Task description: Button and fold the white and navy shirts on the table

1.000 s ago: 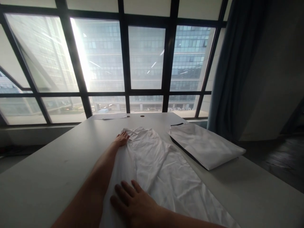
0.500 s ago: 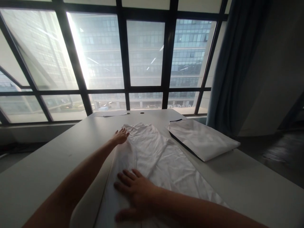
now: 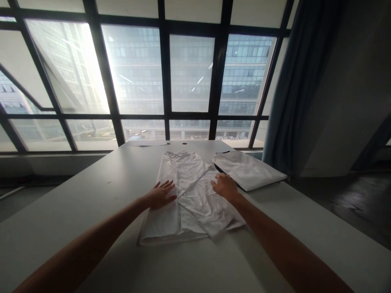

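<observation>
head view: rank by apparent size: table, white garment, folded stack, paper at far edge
1. table
2. white garment
3. folded stack, farther back, so the gap to the garment is unsure
4. paper, farthest, so likely understated

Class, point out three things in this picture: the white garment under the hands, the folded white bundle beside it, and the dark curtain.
White garment (image 3: 195,191), head view, creased middle.
Folded bundle (image 3: 250,173), head view, top face.
Dark curtain (image 3: 290,89), head view, middle folds.

We see pale grey counter (image 3: 76,211) by window. On it: white garment (image 3: 189,191) spread flat in middle, folded white bundle (image 3: 249,171) just right, paper sheet (image 3: 148,143) at far edge.
</observation>
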The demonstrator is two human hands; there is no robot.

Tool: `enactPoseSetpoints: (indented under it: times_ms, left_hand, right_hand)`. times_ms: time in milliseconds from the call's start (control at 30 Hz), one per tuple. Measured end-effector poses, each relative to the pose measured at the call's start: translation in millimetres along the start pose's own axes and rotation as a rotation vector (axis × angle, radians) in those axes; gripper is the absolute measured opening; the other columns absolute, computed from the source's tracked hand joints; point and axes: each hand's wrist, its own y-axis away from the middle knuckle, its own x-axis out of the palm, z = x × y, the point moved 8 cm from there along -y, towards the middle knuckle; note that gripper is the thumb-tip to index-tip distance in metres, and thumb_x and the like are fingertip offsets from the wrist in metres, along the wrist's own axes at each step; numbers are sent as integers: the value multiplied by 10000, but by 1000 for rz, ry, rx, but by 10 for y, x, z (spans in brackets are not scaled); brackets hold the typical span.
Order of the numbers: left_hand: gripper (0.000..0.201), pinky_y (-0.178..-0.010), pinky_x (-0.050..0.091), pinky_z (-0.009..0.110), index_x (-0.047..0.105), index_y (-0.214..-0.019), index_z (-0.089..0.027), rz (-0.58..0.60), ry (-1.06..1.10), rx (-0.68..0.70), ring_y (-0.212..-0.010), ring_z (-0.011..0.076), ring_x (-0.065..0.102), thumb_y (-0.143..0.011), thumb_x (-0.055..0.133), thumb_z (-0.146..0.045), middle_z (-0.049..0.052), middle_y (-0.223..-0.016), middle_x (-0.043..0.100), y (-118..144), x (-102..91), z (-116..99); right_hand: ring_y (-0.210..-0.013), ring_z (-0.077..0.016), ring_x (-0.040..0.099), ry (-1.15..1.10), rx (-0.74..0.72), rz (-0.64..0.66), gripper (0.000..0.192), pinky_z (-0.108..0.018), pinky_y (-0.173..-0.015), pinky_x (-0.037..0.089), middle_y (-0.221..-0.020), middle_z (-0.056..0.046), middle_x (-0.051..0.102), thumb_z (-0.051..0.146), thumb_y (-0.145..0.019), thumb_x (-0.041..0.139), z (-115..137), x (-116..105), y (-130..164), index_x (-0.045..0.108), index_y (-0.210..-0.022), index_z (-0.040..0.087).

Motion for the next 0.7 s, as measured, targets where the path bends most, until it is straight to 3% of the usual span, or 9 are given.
enactPoseSetpoints:
  times_ms: [133,300,433,500,600,700]
  left_hand:
    - [800,-1191,80,519,235,-1554,-183,5,-29,31,-1501,268,121,-941,244,-697,132,-1611,153,233,8,-334]
    - [749,-1191,85,521,242,-1552,-189,-20,-32,-25,-1500,262,127,-964,234,-654,117,-1612,168,418,38,-485]
    - [708,-1186,106,538,269,-1543,-205,-81,-32,-79,-1499,265,132,-975,246,-627,100,-1614,177,442,94,-495]
    - [705,-1184,115,544,283,-1537,-203,-101,-28,-85,-1497,266,146,-973,259,-626,99,-1612,193,431,122,-508]
    - [706,-1180,142,543,300,-1531,-198,-116,-17,-93,-1493,269,162,-969,271,-625,102,-1608,206,421,145,-535]
    - [686,-1178,167,537,322,-1522,-195,-130,-10,-104,-1489,274,179,-973,287,-605,101,-1604,222,432,137,-568]
  right_hand:
    - [-1186,-337,561,34,235,185,471,-388,-930,463,-1267,-226,588,371,-910,545,-653,97,133,598,-1268,69]
    - [-1123,-318,609,-56,286,263,475,-323,-847,493,-1175,-200,652,388,-794,686,-814,138,183,670,-1169,97]
    - [-940,-265,665,-228,248,333,328,-257,-720,494,-972,-136,711,296,-715,756,-767,38,190,723,-961,82]
    - [-889,-245,664,-344,225,300,229,-246,-687,482,-942,-126,713,220,-737,709,-702,-66,212,726,-908,69]
    - [-895,-225,655,-556,185,226,274,-236,-690,472,-974,-117,712,187,-765,656,-486,-198,279,717,-1004,67]
    - [-883,-197,653,-712,85,240,342,-220,-701,465,-990,-106,711,197,-777,648,-72,-212,370,700,-1088,66]
